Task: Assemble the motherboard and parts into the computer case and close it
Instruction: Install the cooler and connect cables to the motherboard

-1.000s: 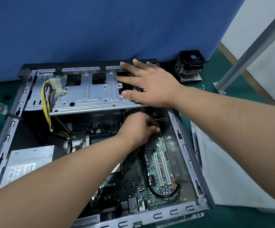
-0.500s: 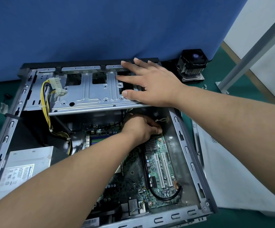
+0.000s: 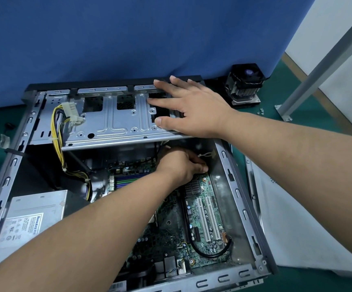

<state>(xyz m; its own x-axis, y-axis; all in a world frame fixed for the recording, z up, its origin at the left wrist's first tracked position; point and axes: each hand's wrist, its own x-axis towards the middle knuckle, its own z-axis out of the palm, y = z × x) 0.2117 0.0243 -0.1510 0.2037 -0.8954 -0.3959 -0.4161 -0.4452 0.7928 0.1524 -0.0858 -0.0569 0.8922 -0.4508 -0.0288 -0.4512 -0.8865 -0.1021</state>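
Note:
The open grey computer case (image 3: 237, 192) lies on its side on a green table. The green motherboard (image 3: 204, 218) sits inside it on the right. My left hand (image 3: 179, 165) reaches into the case with fingers curled and grips the motherboard's far right corner; its fingertips are hidden. My right hand (image 3: 194, 108) rests flat, fingers spread, on the right end of the silver drive cage (image 3: 116, 123) at the far side of the case.
A silver power supply (image 3: 33, 216) fills the case's near left corner, and yellow cables (image 3: 57, 140) run from it over the cage. A black CPU cooler (image 3: 245, 85) and loose screws (image 3: 261, 111) lie behind the case. The white side panel (image 3: 297, 228) lies to the right, beside a metal post (image 3: 318, 66).
My left hand has edged slightly right toward the board's far corner. My right hand has stayed flat on the drive cage.

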